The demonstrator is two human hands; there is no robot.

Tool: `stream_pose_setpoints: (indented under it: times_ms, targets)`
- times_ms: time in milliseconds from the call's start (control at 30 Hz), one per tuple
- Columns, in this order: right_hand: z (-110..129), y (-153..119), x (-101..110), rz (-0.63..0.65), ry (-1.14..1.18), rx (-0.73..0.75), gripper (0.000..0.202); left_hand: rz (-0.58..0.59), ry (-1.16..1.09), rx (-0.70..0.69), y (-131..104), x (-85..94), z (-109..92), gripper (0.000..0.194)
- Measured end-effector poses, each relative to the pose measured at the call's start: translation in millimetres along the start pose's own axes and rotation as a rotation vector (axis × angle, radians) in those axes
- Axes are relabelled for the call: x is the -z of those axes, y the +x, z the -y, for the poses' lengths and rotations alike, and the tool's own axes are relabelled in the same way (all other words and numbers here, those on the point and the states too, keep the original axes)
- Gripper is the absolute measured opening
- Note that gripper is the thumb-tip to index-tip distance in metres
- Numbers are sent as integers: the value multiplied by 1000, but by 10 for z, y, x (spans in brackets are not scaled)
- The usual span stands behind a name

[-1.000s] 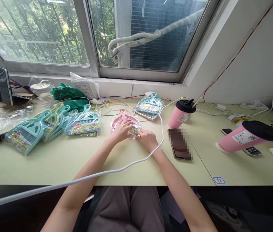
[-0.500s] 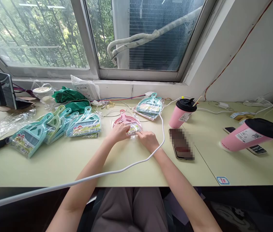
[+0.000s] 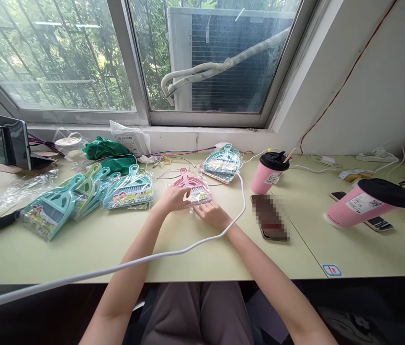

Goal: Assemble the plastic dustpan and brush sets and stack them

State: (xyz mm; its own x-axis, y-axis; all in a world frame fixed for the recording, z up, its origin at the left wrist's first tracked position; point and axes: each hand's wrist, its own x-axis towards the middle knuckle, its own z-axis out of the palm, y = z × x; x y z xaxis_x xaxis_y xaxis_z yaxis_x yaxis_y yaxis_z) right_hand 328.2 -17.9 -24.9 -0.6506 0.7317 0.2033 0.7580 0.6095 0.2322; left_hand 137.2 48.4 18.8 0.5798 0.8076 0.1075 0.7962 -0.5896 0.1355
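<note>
A pink mini dustpan and brush set (image 3: 188,181) in clear plastic wrap lies on the table in front of me, handle pointing to the window. My left hand (image 3: 174,199) grips its lower left side, the thumb over the wrap. At the lower edge my right hand (image 3: 210,212) has its fingers curled and pinched on the wrap. Behind it lies a small pile of wrapped turquoise dustpan sets (image 3: 223,163). To the left are more wrapped sets: a turquoise one (image 3: 130,189), a green one (image 3: 86,187) and another turquoise one (image 3: 52,208).
A white cable (image 3: 184,250) hangs across the view before my forearms. On the right are a phone (image 3: 274,220) and two pink cups (image 3: 264,179) with black lids. At the left lies a black-handled knife (image 3: 1,222), partly under a package. A tablet (image 3: 10,141) stands behind.
The view has tilted up slightly. My right hand has shifted left along the lower edge of the pink dustpan set, its fingers now curled closer to the left hand.
</note>
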Motion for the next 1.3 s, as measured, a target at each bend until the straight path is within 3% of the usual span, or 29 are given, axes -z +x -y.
stream_pose_setpoints:
  times_ms: [133, 300, 500, 600, 800, 1067, 1300]
  targets:
    - [7, 5, -4, 7, -26, -7, 38, 6, -1, 11, -14, 38, 103, 20]
    - [8, 34, -4, 55, -19, -30, 45, -18, 22, 3, -59, 73, 175, 6]
    - [131, 249, 89, 194, -128, -79, 57, -61, -16, -11, -95, 111, 126, 15]
    - [240, 408, 161, 232, -149, -115, 54, -62, -65, -25, -102, 114, 127, 13]
    - [300, 565, 296, 249, -155, -8, 45, -79, -91, -15, -114, 134, 133, 11]
    - [205, 596, 204, 266, -106, 80, 38, -75, -183, 27, -118, 62, 211, 8]
    - [-11, 675, 200, 216, -78, -61, 32, -134, -293, 32, -93, -27, 307, 6]
